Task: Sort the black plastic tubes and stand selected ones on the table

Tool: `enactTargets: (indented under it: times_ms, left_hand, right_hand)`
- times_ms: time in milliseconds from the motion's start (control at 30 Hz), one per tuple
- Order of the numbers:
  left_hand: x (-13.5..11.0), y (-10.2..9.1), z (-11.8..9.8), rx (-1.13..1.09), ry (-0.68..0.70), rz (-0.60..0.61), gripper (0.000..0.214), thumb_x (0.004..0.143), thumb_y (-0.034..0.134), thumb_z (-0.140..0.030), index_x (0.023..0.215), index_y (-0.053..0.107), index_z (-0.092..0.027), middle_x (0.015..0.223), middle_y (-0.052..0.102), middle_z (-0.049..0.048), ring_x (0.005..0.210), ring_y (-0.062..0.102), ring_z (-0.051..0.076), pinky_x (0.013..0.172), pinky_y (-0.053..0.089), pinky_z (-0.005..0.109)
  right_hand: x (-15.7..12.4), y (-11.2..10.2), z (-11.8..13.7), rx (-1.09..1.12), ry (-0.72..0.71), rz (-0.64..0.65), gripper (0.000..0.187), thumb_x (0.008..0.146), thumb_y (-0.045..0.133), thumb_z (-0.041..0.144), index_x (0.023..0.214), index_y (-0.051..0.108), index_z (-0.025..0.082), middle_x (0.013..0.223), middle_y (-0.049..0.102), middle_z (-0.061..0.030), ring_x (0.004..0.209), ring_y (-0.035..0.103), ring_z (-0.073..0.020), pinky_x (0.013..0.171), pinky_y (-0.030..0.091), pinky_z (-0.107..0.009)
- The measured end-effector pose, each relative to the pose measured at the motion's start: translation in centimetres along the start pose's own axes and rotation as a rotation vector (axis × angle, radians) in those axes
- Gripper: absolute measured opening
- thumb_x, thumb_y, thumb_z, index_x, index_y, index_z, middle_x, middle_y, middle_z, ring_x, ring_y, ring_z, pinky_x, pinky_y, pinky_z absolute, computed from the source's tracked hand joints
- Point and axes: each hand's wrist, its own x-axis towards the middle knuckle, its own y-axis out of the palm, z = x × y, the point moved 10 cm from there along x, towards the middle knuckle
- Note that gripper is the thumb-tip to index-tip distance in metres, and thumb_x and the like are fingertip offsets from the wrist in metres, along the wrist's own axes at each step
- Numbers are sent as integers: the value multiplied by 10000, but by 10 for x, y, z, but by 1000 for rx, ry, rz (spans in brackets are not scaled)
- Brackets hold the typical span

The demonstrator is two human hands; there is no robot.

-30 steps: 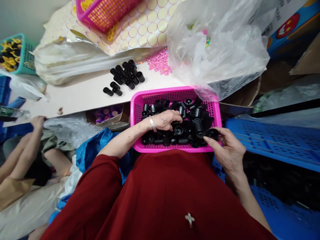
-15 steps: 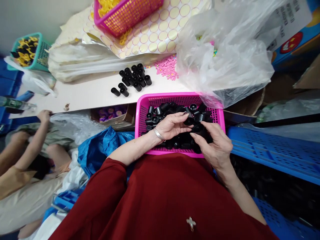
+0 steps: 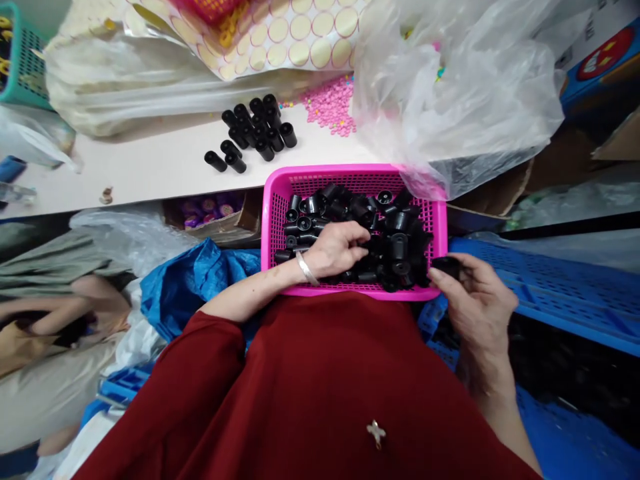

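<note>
Picking through loose parts seems the step in hand: the right hand pinches a black piece at the right rim of the pink basket, while the left hand, fingers curled, dips among the black cylinders inside; whether it grips one I cannot tell. The next move likely calls for a neat fingertip pinch within that jumble

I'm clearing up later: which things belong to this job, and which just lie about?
Likely job: pink basket, black parts inside, black part in the right hand, black cylinders on the table.

Likely lying about: pink beads, plastic bag, circle-printed sheet.
</note>
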Motion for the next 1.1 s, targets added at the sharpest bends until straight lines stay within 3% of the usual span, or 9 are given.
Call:
enactTargets:
  times_ms: [100, 200, 367, 433, 600, 733, 833, 967, 1100]
  left_hand:
    - [-11, 28, -20, 283, 141, 143, 428, 759, 656, -182, 1183, 599, -158, 1188, 610, 105, 1009, 555, 228, 894, 479, 381]
    - [-4, 39, -19, 509, 160, 204, 298, 856, 515, -161, 1138, 610, -148, 1167, 606, 128, 1040, 534, 255, 912, 458, 405]
    - [21, -27, -5, 582, 38, -236, 358, 840, 456, -110, 1170, 586, -151, 1303, 532, 157, 1125, 489, 301, 955, 415, 470]
    - [20, -41, -1, 544, 22, -310, 323, 828, 494, -127, 1130, 607, -151, 1272, 552, 146, 1113, 497, 294, 964, 411, 471]
    - [12, 1, 4, 459, 19, 83, 147, 805, 589, -189, 907, 692, -163, 963, 648, 67, 940, 551, 226, 872, 454, 388]
    - [4, 29, -6, 509, 102, 270, 188, 783, 677, -258, 947, 715, -174, 1079, 625, 71, 1002, 518, 242, 861, 430, 389]
    - [1, 41, -11, 586, 122, 314, 242, 777, 736, -362, 908, 725, -159, 1118, 592, 99, 1034, 495, 268, 825, 404, 390]
    - [-3, 49, -8, 638, 20, 244, 434, 815, 677, -544, 896, 733, -121, 1015, 594, 139, 1020, 485, 297, 785, 388, 406]
    - [-5, 57, -8, 632, 3, 221, 267, 872, 641, -369, 873, 726, -116, 1030, 607, 144, 1039, 501, 293, 798, 398, 412]
  right_hand:
    - [-16, 8, -14, -125, 120, 133, 382, 722, 764, 483, 962, 611, 229, 768, 669, -8, 600, 612, -173, 532, 494, -307]
    - [-24, 14, -19, -323, 194, 233, 419, 737, 722, 548, 947, 558, 224, 581, 572, 39, 408, 467, -138, 404, 368, -278]
    - [-15, 32, -26, -335, 195, 282, 416, 751, 683, 576, 908, 519, 228, 552, 524, 47, 459, 495, -159, 462, 410, -300]
    - [-5, 45, -30, -250, 160, 289, 384, 772, 677, 548, 897, 523, 220, 675, 594, 12, 589, 572, -172, 548, 472, -313]
    - [29, 66, -32, 175, 85, 199, 439, 716, 752, 484, 979, 513, 225, 1236, 596, -74, 1074, 643, -231, 856, 559, -407]
    - [41, 56, -27, 311, 77, 83, 447, 688, 793, 443, 988, 537, 233, 1275, 585, -63, 1175, 612, -246, 879, 576, -418]
    - [32, 38, -18, 280, 32, 16, 405, 711, 794, 412, 1014, 595, 231, 1110, 653, -45, 1041, 661, -228, 866, 584, -427]
    - [11, 35, -14, 179, 7, 89, 409, 722, 798, 377, 1079, 660, 235, 986, 683, -32, 888, 678, -206, 860, 583, -434]
    - [-1, 45, -9, 130, -58, 173, 409, 703, 811, 349, 1078, 693, 236, 1067, 666, -50, 993, 659, -215, 896, 566, -408]
